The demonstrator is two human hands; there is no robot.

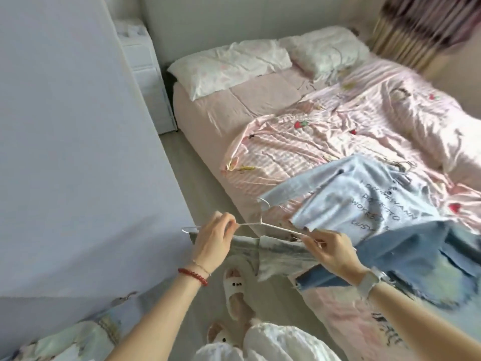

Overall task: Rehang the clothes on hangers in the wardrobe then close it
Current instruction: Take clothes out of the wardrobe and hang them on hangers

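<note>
Beside the bed (208,110), left hand (212,239) and right hand (331,252) are pinching a white hanger (263,225) carrying a pale denim garment (276,252), fingers clamped on its wire.

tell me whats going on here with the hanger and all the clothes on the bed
A person stands beside the bed, holding a white hanger with both hands: the left hand pinches one end, the right hand the other. A pale denim garment hangs from it, apparently being fitted on. More clothes wait on the bed, including a light blue printed top and darker frayed jeans. Nothing is being hung in the wardrobe at this moment.
</note>
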